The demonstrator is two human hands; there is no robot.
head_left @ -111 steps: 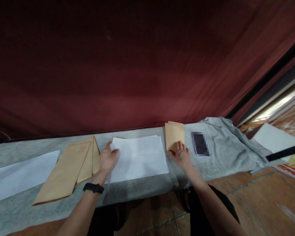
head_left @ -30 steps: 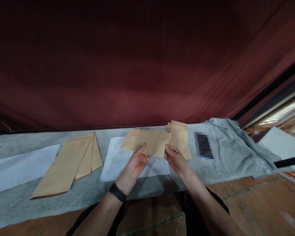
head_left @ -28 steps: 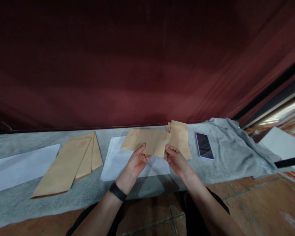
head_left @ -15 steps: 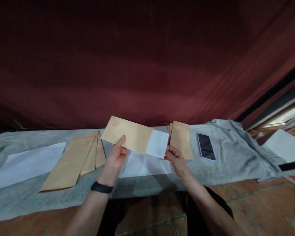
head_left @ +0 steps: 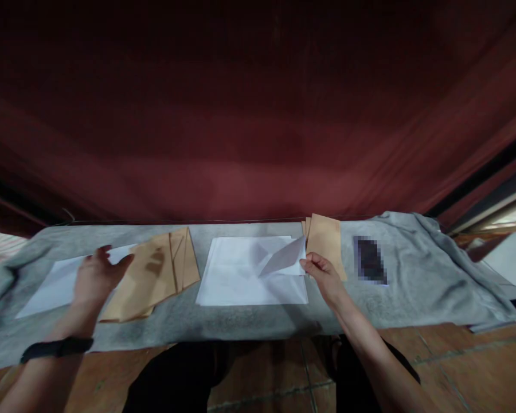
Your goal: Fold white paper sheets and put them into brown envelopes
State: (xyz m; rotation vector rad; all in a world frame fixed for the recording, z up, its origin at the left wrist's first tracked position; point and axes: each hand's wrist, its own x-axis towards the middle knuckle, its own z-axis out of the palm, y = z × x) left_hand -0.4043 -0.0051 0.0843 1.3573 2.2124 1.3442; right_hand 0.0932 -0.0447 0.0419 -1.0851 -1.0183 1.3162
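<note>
Over grey cloth [head_left: 417,275] before a red backdrop [head_left: 258,137], right hand [head_left: 324,272] pinches paper [head_left: 287,258], left hand [head_left: 95,276] spread.

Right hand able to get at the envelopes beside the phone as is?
Likely yes: the right hand is right at the envelopes, and nothing seems to lie on them. But it pinches a white sheet, which it would probably have to release first.

No legible text — labels, brands, numbers, signs: none can be read.
</note>
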